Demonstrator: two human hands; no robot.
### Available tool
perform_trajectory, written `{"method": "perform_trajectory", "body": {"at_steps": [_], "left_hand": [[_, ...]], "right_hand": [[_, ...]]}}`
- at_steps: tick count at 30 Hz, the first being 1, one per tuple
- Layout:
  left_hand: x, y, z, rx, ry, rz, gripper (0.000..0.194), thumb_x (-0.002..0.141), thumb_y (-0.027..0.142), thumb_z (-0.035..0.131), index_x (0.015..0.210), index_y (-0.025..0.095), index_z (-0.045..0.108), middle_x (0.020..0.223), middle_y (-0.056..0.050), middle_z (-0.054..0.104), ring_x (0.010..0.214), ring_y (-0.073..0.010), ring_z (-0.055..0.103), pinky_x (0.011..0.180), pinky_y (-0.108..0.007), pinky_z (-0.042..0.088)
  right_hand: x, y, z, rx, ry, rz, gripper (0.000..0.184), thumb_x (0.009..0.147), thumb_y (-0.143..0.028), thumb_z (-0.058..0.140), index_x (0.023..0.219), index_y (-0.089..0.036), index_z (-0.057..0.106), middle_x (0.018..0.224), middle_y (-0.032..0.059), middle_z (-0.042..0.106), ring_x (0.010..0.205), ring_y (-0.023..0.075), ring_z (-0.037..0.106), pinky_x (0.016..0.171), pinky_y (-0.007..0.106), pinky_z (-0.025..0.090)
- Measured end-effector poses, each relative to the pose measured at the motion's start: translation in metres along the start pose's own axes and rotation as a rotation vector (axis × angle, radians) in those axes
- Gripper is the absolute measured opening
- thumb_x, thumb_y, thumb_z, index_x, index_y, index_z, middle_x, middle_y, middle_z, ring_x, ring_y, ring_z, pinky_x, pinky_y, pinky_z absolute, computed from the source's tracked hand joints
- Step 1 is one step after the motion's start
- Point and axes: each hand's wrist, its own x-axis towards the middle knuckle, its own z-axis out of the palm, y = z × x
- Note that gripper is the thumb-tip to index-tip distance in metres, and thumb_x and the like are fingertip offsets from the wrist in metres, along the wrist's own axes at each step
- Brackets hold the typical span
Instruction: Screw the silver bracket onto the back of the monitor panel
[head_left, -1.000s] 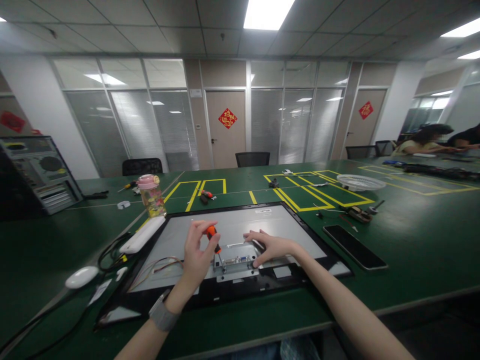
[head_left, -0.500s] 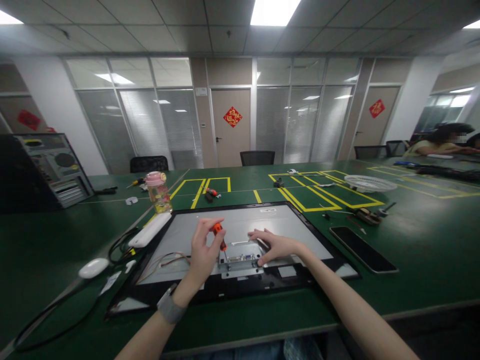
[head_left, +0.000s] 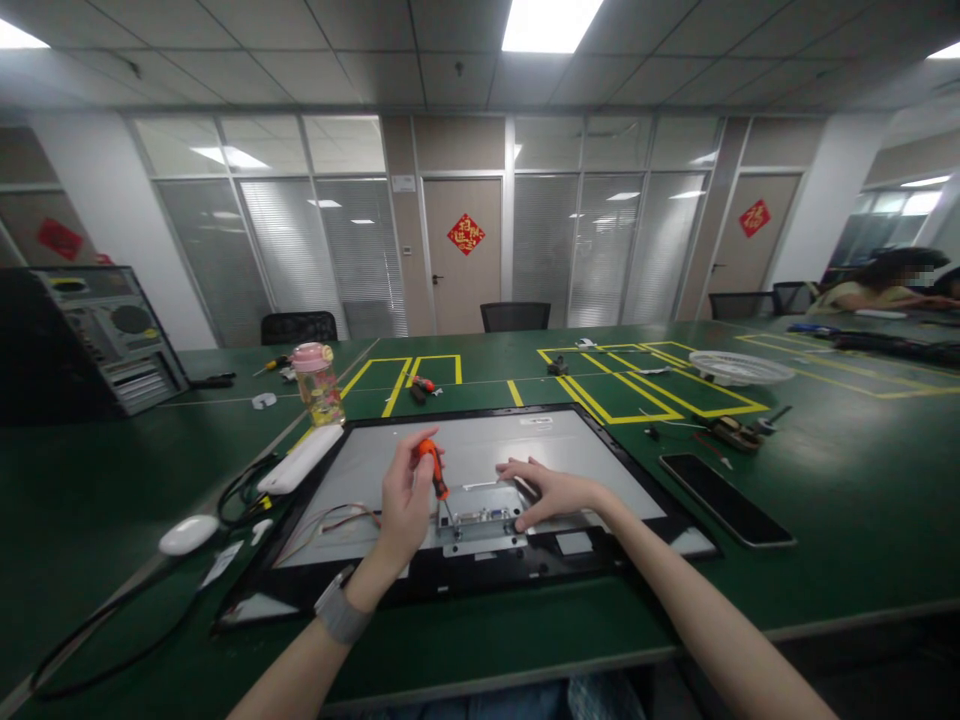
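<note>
My left hand (head_left: 409, 490) is closed around the orange handle of a screwdriver (head_left: 433, 468). Its shaft slants down to the left end of a metal bracket (head_left: 480, 545) with a row of connector ports. The bracket lies near the front edge of a display panel (head_left: 465, 435), grey-backed with a black frame, flat on the table. My right hand (head_left: 551, 492) rests over the bracket's right side with fingers spread, the thumb touching its right end. Thin wires (head_left: 341, 515) lie on the panel left of my left hand.
A phone (head_left: 726, 498) lies right of the panel. To the left are a white power strip (head_left: 301, 460), a white mouse (head_left: 187, 535), cables and a pink-lidded bottle (head_left: 316, 385). A computer case (head_left: 90, 340) stands far left. A person (head_left: 877, 285) sits far right.
The fingers of my left hand have shifted on the screwdriver handle, and the handle leans slightly more to the left. My right hand stays in place.
</note>
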Motion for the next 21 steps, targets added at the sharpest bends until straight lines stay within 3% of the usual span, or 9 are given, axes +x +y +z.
{"method": "perform_trajectory", "body": {"at_steps": [2,8,14,18,21], "left_hand": [[0.0001,-0.0006,-0.0011,-0.015,-0.005,-0.012,0.029,0.092,0.031,0.041,0.112,0.019,0.058,0.089,-0.004,0.06,0.078,-0.0153,0.059,0.069,-0.027,0.049],[0.001,-0.0044,-0.0021,0.122,0.037,0.108,0.022,0.086,0.031,0.057,0.102,0.021,0.066,0.084,-0.003,0.053,0.078,-0.0154,0.054,0.075,-0.028,0.047],[-0.0006,-0.0037,-0.0032,-0.005,-0.008,0.01,0.031,0.094,0.032,0.04,0.115,0.019,0.059,0.092,-0.005,0.06,0.08,-0.0154,0.059,0.074,-0.029,0.048],[0.0007,-0.0045,-0.0033,0.098,0.017,0.116,0.021,0.088,0.031,0.054,0.102,0.02,0.066,0.086,-0.003,0.056,0.081,-0.0155,0.055,0.076,-0.028,0.046],[0.0008,-0.0034,-0.0019,0.117,0.04,0.121,0.022,0.086,0.03,0.057,0.103,0.021,0.066,0.082,-0.002,0.053,0.078,-0.0153,0.054,0.075,-0.028,0.046]], "right_hand": [[-0.0003,-0.0006,0.0,-0.001,0.004,0.009,0.085,0.062,-0.064,0.073,0.133,-0.027,0.043,0.152,0.0051,0.029,0.143,0.0309,0.01,0.117,0.047,-0.003],[0.0009,0.0017,0.0009,-0.003,-0.005,0.007,0.088,0.061,-0.065,0.073,0.134,-0.026,0.042,0.152,0.0062,0.029,0.143,0.0307,0.011,0.117,0.047,-0.003],[0.0017,0.0038,0.0012,-0.006,0.009,-0.011,0.088,0.06,-0.066,0.073,0.133,-0.025,0.044,0.152,0.0077,0.029,0.142,0.0314,0.012,0.117,0.048,-0.002],[0.0018,0.0029,0.0005,0.002,-0.001,-0.007,0.087,0.061,-0.066,0.072,0.133,-0.025,0.044,0.152,0.0071,0.029,0.143,0.0304,0.011,0.117,0.047,-0.003],[0.0018,0.0028,0.0005,0.005,-0.007,-0.001,0.087,0.061,-0.066,0.073,0.133,-0.026,0.044,0.152,0.0064,0.029,0.143,0.0298,0.011,0.117,0.048,-0.003]]}}
